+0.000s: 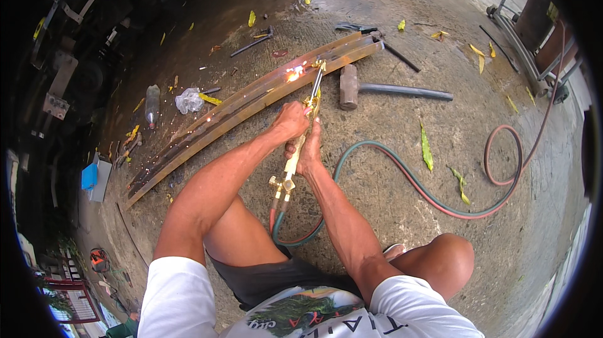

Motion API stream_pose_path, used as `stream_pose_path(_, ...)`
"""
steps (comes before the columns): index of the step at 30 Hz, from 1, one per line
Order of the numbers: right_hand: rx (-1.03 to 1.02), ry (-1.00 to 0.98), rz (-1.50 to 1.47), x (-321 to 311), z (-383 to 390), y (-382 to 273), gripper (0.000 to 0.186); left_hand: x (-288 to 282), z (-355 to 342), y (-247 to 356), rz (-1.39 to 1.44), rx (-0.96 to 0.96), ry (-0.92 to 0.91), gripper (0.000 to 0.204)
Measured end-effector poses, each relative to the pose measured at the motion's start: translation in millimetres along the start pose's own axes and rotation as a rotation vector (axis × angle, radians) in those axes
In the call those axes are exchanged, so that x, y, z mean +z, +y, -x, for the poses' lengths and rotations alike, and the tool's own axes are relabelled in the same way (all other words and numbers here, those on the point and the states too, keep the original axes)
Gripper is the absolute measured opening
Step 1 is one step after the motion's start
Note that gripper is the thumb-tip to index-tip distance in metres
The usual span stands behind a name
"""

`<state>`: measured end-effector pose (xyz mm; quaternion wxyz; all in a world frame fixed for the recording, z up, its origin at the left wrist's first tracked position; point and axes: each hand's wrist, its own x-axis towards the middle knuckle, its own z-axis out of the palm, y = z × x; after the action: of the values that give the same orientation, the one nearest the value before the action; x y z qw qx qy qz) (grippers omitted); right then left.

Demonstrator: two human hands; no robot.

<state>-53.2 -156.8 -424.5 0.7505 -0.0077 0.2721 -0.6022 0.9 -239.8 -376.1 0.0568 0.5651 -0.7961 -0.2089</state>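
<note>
My left hand (290,119) is closed on the upper part of a brass cutting torch (290,163), near its valve. My right hand (306,149) wraps round the torch's body just below. The steel tip points up to a long, rusty, slightly bowed steel channel (345,55) lying diagonally on the concrete, where bright flame and sparks (294,73) glow, scattering leftward along the metal. Red and green hoses (389,159) run from the torch's lower end in loops to the right. A sledgehammer (348,87) lies beside the channel, right of the tip.
A plastic bottle (152,105), crumpled clear plastic (189,100), metal bars (402,55) and yellow-green leaves lie around. A wheeled metal cart (527,36) stands at the upper right, dark machinery (59,87) at the left. A blue box (89,176) and an orange tool (99,260) sit lower left.
</note>
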Motion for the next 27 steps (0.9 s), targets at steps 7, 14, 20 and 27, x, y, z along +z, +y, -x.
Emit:
stream_pose_path(7, -0.038, 0.011, 0.008, 5, -3, 5, 0.065, -1, 2, -3, 0.026, -0.023, 0.005, 0.022)
stream_pose_path(14, -0.033, 0.027, 0.014, 6, -8, 8, 0.067, -4, 3, -6, 0.062, -0.040, -0.043, 0.019)
stream_pose_path(20, -0.042, 0.004, -0.017, 6, -13, 11, 0.066, -6, 4, -7, 0.074, -0.039, -0.047, 0.018)
stream_pose_path(27, -0.051, 0.012, -0.011, 7, -14, 14, 0.066, -8, 7, -7, 0.098, -0.060, -0.063, 0.017)
